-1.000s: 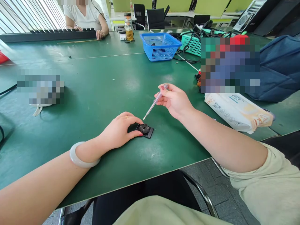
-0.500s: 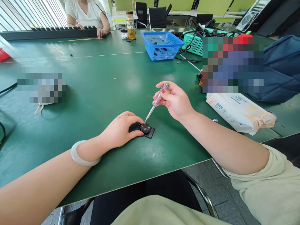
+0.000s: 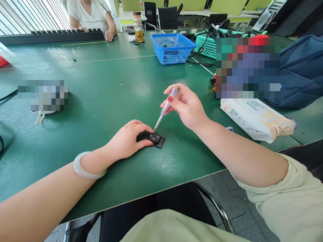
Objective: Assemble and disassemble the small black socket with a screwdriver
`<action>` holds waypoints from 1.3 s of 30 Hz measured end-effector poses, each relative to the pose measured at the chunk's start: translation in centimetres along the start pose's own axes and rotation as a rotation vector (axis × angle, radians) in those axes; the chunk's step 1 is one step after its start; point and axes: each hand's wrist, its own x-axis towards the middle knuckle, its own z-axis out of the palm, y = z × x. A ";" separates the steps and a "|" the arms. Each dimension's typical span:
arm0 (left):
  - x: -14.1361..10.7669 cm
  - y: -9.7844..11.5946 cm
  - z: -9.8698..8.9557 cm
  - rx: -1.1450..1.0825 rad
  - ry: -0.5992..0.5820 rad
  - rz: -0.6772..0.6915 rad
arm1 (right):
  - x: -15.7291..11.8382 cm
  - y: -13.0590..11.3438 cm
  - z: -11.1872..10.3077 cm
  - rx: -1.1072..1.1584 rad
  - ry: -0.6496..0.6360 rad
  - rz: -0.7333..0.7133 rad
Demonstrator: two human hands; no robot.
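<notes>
A small black part with a round top on a flat rectangular base (image 3: 154, 138) lies on the green table. My left hand (image 3: 130, 138) grips it from the left, with thumb and forefinger on either side of the round piece. In my right hand (image 3: 188, 107) is a screwdriver (image 3: 166, 106) with a clear handle, tilted so that its metal shaft runs down to the left. The tip meets the far edge of the round piece, close to my left forefinger. Part of the base is hidden under my left fingers.
A blue basket (image 3: 173, 50) stands farther back, beside a green basket (image 3: 207, 46) with black cables. On the right lie a white packet (image 3: 256, 117) and a dark blue bag (image 3: 302, 74). Another person (image 3: 88, 16) sits across the green table (image 3: 101, 87), near a jar (image 3: 138, 28).
The whole view has shifted slightly. My right fingers and the screwdriver handle have turned a little, while the tip stays at the black part. My left hand keeps its hold.
</notes>
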 end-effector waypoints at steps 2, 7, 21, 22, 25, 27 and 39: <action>0.0 0.0 0.0 -0.001 0.005 0.003 | 0.6 0.8 -0.3 0.050 0.026 0.085; 0.0 0.0 0.0 -0.008 0.004 0.010 | 1.5 1.9 -0.4 0.142 0.126 0.334; 0.0 0.1 0.0 0.000 0.001 0.018 | 0.3 0.4 -0.4 0.093 -0.081 0.005; 0.0 0.1 0.0 -0.001 0.001 0.018 | 0.3 0.4 -0.3 0.093 -0.070 0.014; 0.0 0.1 0.0 -0.004 0.003 0.013 | 0.5 0.6 -0.2 0.125 -0.029 0.098; -0.1 0.1 0.0 -0.003 0.005 0.015 | 0.9 0.9 -0.3 0.154 0.011 0.189; 0.0 0.0 0.0 0.034 0.017 0.025 | 0.6 0.2 0.0 0.263 0.143 0.281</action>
